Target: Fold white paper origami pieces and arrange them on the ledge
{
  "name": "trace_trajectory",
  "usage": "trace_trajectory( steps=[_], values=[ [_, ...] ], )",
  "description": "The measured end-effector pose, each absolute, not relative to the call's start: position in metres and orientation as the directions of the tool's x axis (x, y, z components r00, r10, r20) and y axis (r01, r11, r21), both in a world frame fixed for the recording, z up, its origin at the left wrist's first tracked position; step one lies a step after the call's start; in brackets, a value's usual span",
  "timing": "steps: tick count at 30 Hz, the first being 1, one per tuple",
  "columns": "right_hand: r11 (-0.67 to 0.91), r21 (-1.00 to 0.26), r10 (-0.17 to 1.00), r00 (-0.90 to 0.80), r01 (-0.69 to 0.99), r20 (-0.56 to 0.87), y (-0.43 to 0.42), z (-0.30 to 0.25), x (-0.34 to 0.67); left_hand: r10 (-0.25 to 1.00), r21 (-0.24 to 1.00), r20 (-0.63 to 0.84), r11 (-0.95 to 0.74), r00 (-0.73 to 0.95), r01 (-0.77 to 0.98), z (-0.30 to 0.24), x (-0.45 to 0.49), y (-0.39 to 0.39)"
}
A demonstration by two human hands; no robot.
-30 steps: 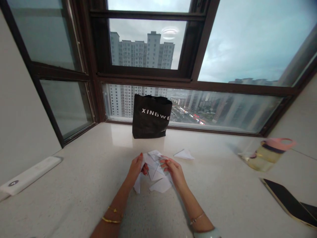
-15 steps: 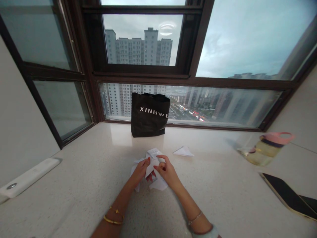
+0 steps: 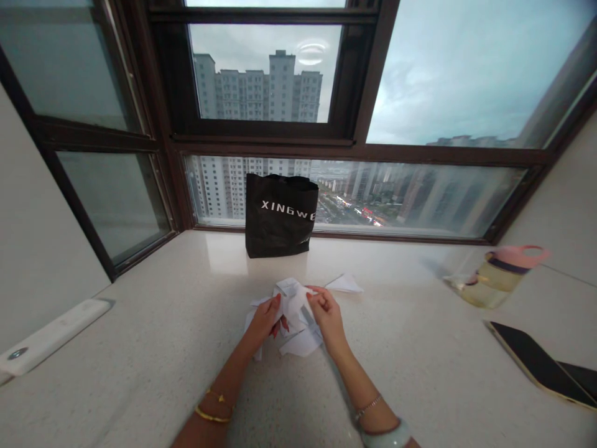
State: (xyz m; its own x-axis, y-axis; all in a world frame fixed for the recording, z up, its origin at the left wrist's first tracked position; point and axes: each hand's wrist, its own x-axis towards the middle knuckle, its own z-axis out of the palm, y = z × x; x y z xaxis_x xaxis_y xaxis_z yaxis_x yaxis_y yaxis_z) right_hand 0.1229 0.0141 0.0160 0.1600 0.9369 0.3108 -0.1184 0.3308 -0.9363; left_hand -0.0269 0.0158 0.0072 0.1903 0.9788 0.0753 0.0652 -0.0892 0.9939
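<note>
My left hand [image 3: 267,317] is closed on the left side of a piece of white paper [image 3: 295,305], its thumb on top and some fingertips showing underneath. On the paper's right edge, my right hand [image 3: 328,314] pinches with thumb and fingers. Below and around both hands lie more loose white paper pieces [image 3: 303,344], overlapping on the counter. A folded white paper triangle [image 3: 346,283] rests just beyond my right hand, apart from the pile. Where one sheet ends and another begins under my hands is hard to tell.
A black bag [image 3: 281,218] with white letters stands by the window. To the right are a yellowish bottle [image 3: 497,280] with a pink lid and a dark phone [image 3: 536,361] partly over another dark flat thing. A long white device [image 3: 56,336] lies at left on the pale counter [image 3: 177,348].
My right hand has moved right and closed on the paper's right edge. The paper between my hands now looks more spread out. My left hand keeps its grip.
</note>
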Motion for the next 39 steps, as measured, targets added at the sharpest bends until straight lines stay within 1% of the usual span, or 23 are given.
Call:
trace_trajectory(
  steps=[2,3,4,6,9,11,15,19,22,25,28,30,31,33,35,37,39],
  values=[
    [0.360,-0.930,0.896,0.303,-0.071,0.324,0.018,0.014,0.131,0.976,0.990,0.110,-0.124,0.186,0.061,0.009,-0.028,0.014],
    [0.358,-0.933,0.886,0.330,-0.041,0.325,0.020,0.012,0.134,0.975,0.990,0.121,-0.133,0.189,0.053,0.010,-0.027,0.014],
    [0.343,-0.939,0.892,0.318,-0.018,0.320,0.021,0.010,0.135,0.972,0.989,0.128,-0.139,0.195,0.044,0.010,-0.027,0.013],
    [0.292,-0.956,0.939,0.194,-0.020,0.283,0.022,0.006,0.132,0.968,0.989,0.139,-0.148,0.210,0.028,0.008,-0.025,0.012],
    [0.200,-0.974,0.976,-0.061,-0.109,0.208,0.020,0.002,0.121,0.962,0.984,0.160,-0.173,0.222,0.040,0.004,-0.021,0.011],
    [0.163,-0.974,0.973,-0.137,-0.155,0.185,0.019,0.003,0.116,0.961,0.979,0.182,-0.197,0.210,0.054,0.003,-0.021,0.011],
    [0.116,-0.973,0.972,-0.179,-0.200,0.153,0.017,0.005,0.116,0.963,0.971,0.207,-0.224,0.171,0.086,0.006,-0.022,0.010],
    [0.098,-0.970,0.971,-0.191,-0.223,0.142,0.016,0.004,0.115,0.969,0.965,0.191,-0.214,0.155,0.153,0.006,-0.024,0.009],
    [0.099,-0.969,0.968,-0.204,-0.225,0.147,0.015,0.003,0.114,0.973,0.945,0.172,-0.206,0.152,0.254,0.002,-0.025,0.010],
    [0.062,-0.968,0.969,-0.216,-0.243,0.116,0.013,0.003,0.113,0.976,0.893,0.169,-0.212,0.140,0.398,-0.003,-0.028,0.011],
    [0.002,-0.955,0.966,-0.248,-0.295,0.078,0.012,0.002,0.113,0.958,0.819,0.267,-0.281,0.100,0.500,-0.003,-0.030,0.014],
    [-0.018,-0.944,0.963,-0.258,-0.330,0.071,0.011,0.002,0.112,0.933,0.796,0.347,-0.347,0.095,0.495,-0.001,-0.029,0.015],
    [-0.024,-0.940,0.963,-0.260,-0.340,0.070,0.011,0.001,0.112,0.926,0.802,0.363,-0.366,0.101,0.472,0.000,-0.028,0.015],
    [-0.030,-0.936,0.963,-0.262,-0.350,0.067,0.012,0.000,0.111,0.934,0.839,0.339,-0.355,0.113,0.413,0.002,-0.026,0.013],
    [-0.027,-0.937,0.961,-0.267,-0.349,0.071,0.012,-0.001,0.111,0.954,0.882,0.277,-0.300,0.113,0.363,0.003,-0.023,0.010],
    [-0.013,-0.941,0.960,-0.266,-0.338,0.083,0.011,-0.001,0.110,0.970,0.907,0.224,-0.244,0.097,0.344,0.002,-0.021,0.008],
    [0.014,-0.953,0.966,-0.243,-0.304,0.092,0.011,-0.001,0.108,0.977,0.907,0.202,-0.214,0.072,0.362,0.001,-0.020,0.007]
  ],
)
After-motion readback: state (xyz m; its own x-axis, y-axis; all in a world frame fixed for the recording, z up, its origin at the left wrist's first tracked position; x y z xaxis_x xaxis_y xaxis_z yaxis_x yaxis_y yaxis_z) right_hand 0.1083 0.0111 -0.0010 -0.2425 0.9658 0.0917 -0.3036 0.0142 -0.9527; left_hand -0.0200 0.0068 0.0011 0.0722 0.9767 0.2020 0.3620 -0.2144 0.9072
